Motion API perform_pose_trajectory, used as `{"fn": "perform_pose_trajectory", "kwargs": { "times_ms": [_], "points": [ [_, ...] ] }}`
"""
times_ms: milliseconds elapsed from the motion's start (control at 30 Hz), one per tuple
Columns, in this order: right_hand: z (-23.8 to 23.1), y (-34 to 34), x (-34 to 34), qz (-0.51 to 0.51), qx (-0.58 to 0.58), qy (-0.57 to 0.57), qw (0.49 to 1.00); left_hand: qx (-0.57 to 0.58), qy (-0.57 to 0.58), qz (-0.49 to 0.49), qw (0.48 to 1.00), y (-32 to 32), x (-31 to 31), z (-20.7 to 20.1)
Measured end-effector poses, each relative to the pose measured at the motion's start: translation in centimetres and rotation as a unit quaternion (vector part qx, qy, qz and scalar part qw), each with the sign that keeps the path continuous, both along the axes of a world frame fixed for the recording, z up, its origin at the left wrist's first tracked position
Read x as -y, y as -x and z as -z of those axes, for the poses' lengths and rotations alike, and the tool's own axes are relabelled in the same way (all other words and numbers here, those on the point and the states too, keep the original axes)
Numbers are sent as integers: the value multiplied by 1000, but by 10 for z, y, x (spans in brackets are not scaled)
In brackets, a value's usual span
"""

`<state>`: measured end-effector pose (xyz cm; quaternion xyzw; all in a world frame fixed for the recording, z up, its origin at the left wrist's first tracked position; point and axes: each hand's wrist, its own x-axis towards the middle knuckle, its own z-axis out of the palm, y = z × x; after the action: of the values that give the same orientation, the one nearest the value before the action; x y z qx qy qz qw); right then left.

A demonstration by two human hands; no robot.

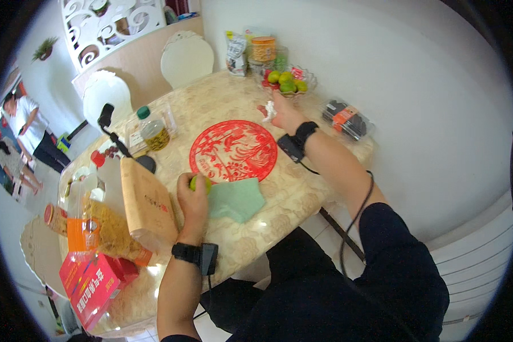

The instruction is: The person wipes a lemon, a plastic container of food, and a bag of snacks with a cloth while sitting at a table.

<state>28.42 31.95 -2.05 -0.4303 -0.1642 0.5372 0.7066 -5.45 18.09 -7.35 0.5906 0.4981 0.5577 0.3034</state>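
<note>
My left hand [191, 200] is closed round a green citrus fruit [203, 183], part of which shows past the fingers. It is just left of a folded pale green cloth [237, 200] on the table. My right hand [286, 115] reaches to the far side of the table with a crumpled white tissue [269, 110] between its fingers. Right beyond it stands a clear glass bowl [311, 80] with several green citrus fruits [287, 84] and red-wrapped pieces in it. A round red patterned mat [233, 150] lies between my two hands.
A plastic box of dark fruit [347, 119] sits by the wall. On the left stand a paper tissue pack [148, 199], a bag of yellow flakes [115, 233], a red box [97, 285] and a green-capped bottle [154, 130]. A cable trails from my right wrist. Two people are in the background.
</note>
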Motion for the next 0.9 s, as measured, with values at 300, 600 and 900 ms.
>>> {"fn": "perform_pose_trajectory", "kwargs": {
  "times_ms": [300, 600, 900],
  "points": [
    [-17, -10, -13, 111, -33, -52, 992, -1, 27, 14, 1000, -2, 9, -14],
    [-11, -90, -3, 126, -4, 18, 992, -3, 69, 30, 997, -2, 6, -12],
    [-1, -197, -11, 66, 165, 81, 981, 3, 52, 48, 997, -13, 4, -13]
  ]
}}
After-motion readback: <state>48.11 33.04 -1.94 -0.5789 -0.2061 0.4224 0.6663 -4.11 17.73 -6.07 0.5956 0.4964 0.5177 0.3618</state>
